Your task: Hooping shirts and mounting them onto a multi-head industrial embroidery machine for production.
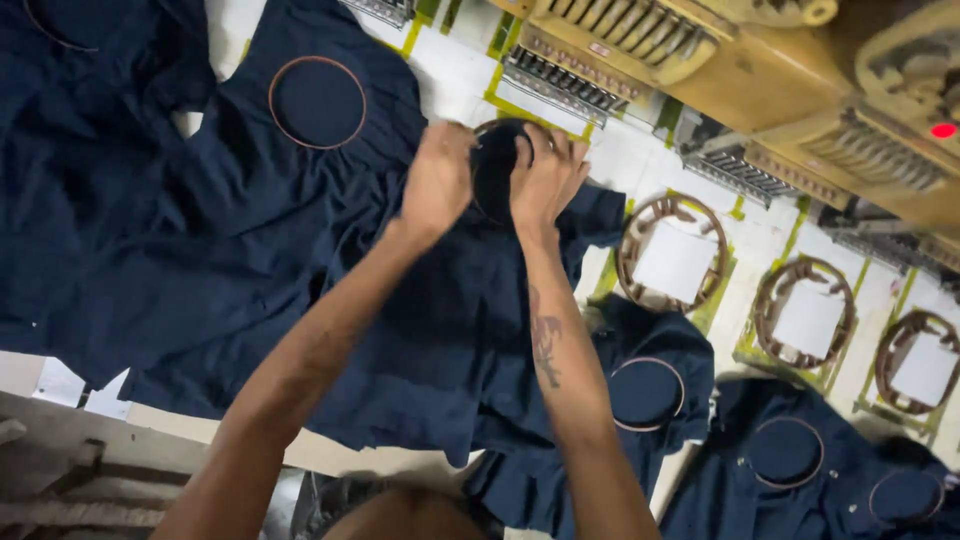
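While both hands press down together, the left hand (437, 180) and the right hand (545, 178) curl their fingers over a round hoop (497, 165) with dark navy cloth (440, 320) stretched across it. The hoop sits directly between the two palms, its thin rim showing only at the top arc above the fingers; the rest is covered by the hands. The cloth is soft and matte, falling in loose folds under both wrists and spreading toward the person's body, where its ragged lower edge hangs just over the bench (450, 70) rim.

To the outside of the left hand lies a second hooped circle (317, 102), flat and taut, ringed by a thin brownish band, with more navy fabric bunched around it. To the outside of the right hand, a row of empty round frames (672, 252) sits in the pale bench top, each a brown ring around a white square, bordered by yellow-green tape. Nearer the body on that side, further navy pieces (648, 392) carry hoops of their own and overlap each other.

Beyond the fingertips stands a yellowed machine (760, 80) with rows of metal needles, close to the hoop, leaving little room forward. Bare white bench shows just past the right hand's knuckles.
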